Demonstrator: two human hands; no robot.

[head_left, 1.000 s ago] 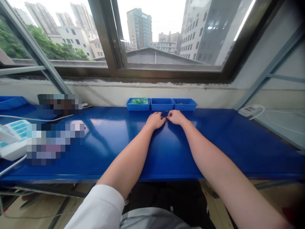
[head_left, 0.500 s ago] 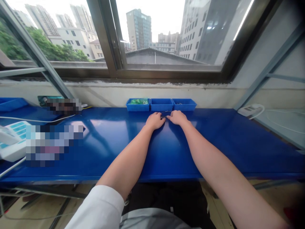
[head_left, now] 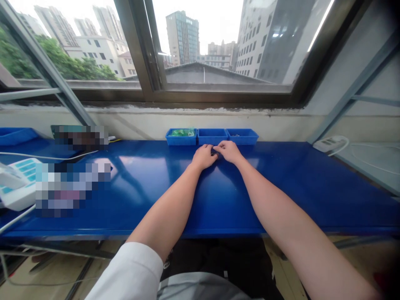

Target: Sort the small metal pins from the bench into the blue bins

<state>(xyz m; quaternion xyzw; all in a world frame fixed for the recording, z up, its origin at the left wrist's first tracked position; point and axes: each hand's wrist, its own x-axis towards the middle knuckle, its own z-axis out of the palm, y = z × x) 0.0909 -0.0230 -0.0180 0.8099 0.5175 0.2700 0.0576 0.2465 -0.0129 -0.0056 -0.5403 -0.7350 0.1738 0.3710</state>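
My left hand [head_left: 203,156] rests low over the blue table, its fingers curled and closed at the tips on something too small to make out. Close on its right is my right hand [head_left: 230,151], thumb and fingers pinched together, with its fingertips almost at the left hand's. A small, thin dark piece [head_left: 215,151] shows in the narrow gap between them; its kind cannot be told. Just behind the hands stands a blue bin [head_left: 213,142], whose inside looks bare.
To the left a blue bin [head_left: 169,141] holds green packets [head_left: 181,132]; to the right another blue bin [head_left: 246,141] holds small metallic bits. The blue table [head_left: 150,200] runs along the window wall. A white device [head_left: 21,183] and cables lie left, a power strip [head_left: 330,143] right.
My right hand has shifted left, close to my left hand, and its fingers now pinch over the gap. The thin dark lines seen between the hands are mostly covered. My left hand stays nearly in place.
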